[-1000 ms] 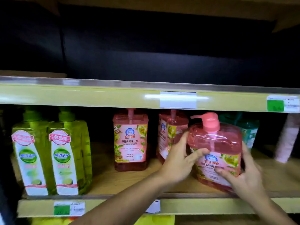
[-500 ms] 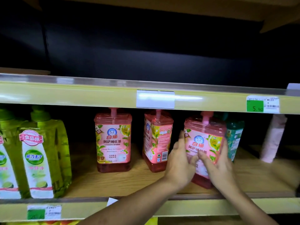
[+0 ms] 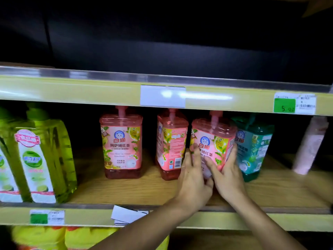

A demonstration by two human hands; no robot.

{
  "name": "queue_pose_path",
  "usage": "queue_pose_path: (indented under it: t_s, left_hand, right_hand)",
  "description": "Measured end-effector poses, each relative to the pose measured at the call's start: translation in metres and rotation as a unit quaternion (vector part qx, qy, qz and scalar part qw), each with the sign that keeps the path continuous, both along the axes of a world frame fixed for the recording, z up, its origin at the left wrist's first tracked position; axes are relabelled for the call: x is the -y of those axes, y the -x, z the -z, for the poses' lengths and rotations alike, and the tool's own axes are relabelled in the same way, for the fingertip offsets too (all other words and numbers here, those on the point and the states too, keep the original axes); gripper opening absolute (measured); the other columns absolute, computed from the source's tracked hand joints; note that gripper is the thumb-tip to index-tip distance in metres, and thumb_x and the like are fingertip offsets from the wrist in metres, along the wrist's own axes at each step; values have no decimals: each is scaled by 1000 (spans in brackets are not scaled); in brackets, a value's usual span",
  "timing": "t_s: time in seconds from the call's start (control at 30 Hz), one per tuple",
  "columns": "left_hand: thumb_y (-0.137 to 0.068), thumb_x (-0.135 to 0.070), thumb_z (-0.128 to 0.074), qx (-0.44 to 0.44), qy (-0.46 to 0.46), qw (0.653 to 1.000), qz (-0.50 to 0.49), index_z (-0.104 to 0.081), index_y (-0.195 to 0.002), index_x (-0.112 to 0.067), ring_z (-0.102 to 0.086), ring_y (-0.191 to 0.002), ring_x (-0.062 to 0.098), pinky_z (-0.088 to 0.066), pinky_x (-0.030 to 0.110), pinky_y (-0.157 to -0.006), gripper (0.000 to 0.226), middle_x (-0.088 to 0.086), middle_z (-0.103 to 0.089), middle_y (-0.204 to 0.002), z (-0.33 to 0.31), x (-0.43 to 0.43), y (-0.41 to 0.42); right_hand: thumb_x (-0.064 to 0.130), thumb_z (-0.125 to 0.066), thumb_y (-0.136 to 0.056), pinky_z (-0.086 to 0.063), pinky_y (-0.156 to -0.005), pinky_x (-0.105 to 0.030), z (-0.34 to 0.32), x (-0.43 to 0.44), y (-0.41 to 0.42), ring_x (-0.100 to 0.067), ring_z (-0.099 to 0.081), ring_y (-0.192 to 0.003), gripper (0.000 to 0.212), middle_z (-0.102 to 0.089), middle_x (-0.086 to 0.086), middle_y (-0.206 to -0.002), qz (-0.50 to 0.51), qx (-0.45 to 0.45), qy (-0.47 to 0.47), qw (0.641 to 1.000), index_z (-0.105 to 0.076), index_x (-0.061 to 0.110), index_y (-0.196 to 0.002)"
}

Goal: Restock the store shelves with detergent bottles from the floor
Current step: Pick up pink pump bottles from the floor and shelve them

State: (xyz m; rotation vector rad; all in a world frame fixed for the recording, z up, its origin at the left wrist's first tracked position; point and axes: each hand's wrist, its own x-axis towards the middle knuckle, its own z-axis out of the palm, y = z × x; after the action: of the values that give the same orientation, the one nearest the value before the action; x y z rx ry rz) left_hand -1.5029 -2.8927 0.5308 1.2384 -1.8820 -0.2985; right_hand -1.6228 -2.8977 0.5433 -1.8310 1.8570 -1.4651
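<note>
Store shelving, dark back panel; stock on a wooden shelf under a yellow price rail.
Held pink detergent bottle stands upright on the shelf, between a second pink bottle and a teal bottle. Left hand grips its left front and right hand wraps its right side, thumb across the label. Label reads "白猫". A third pink bottle and green bottles stand further left. Green price tag: "5.90".
</note>
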Motion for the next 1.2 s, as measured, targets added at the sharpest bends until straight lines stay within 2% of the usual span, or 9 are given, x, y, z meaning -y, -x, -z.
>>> queue_pose_path:
  t_s: [0.13,0.27,0.4,0.57,0.67,0.73,0.87,1.07,1.2]
  left_hand:
    - [-90,-36,-65,-16,-29,999,5,-11,-161,-25,-7,-155,15,-11,22,-120,90,3,-9,-169,1,-16,-4]
    - [-80,-22,-74,-77,-31,995,57,-47,-147,-24,-42,-140,18,-31,23,-117,72,2,-43,-151,3,-48,4]
    - [-70,-11,-57,-145,-58,968,195,-60,-132,-19,-61,-120,19,-49,39,-105,63,-1,-63,-126,26,-83,37]
    - [-68,-12,-52,-188,-145,930,279,-68,-113,-33,-71,-95,12,-57,35,-88,52,-7,-75,-99,83,-119,86]
    - [-74,-20,-63,-134,-217,913,318,-70,-100,-35,-72,-87,10,-55,32,-79,31,-6,-77,-90,138,-144,112]
    - [-78,-19,-68,-78,-287,901,316,-70,-85,-37,-72,-81,12,-53,31,-77,20,-4,-77,-83,190,-162,130]
    - [-83,-9,-72,50,-381,885,264,-75,-78,-19,-73,-90,23,-54,30,-76,11,4,-77,-86,310,-194,147]
    - [-94,-23,-65,218,-474,833,183,-75,-104,-10,-65,-110,32,-44,31,-83,20,13,-73,-112,445,-225,193]
    - [-91,-13,-68,241,-521,810,117,-69,-120,-7,-61,-116,29,-41,27,-92,29,14,-67,-125,519,-226,238]
  right_hand:
    - [47,-66,-89,-41,-110,-40,11,-34,16,-28,-47,-136,88,-42,-8,-154,-15,-42,-34,998,-20,20,-158]
    - [30,-66,-93,-53,-96,-44,29,-89,23,-20,-65,-111,43,-62,1,-127,-13,-33,19,999,-58,22,-135]
    - [23,-55,-94,-55,-86,-25,47,-142,36,-11,-69,-96,33,-69,0,-118,50,-21,34,998,-64,19,-126]
    - [19,-57,-95,-56,-87,-32,76,-202,61,-13,-70,-98,24,-74,6,-107,99,-12,-1,995,-70,20,-114]
    - [29,-64,-90,-54,-72,-20,105,-242,99,-3,-69,-76,12,-71,21,-84,152,12,-73,986,-74,29,-98]
    - [23,-67,-92,-56,-71,-27,137,-276,136,-12,-69,-74,9,-73,9,-83,204,119,-132,963,-75,23,-89]
    - [6,-61,-94,-52,-56,-30,225,-362,205,-21,-62,-55,19,-70,-15,-83,304,298,-287,858,-70,14,-80]
    - [4,-59,-85,-54,-59,-36,362,-429,289,-23,-67,-54,24,-74,-14,-78,314,291,-451,783,-72,17,-70]
    - [13,-59,-81,-55,-74,-32,465,-430,347,-31,-71,-89,16,-75,-11,-96,272,224,-550,757,-71,20,-74]
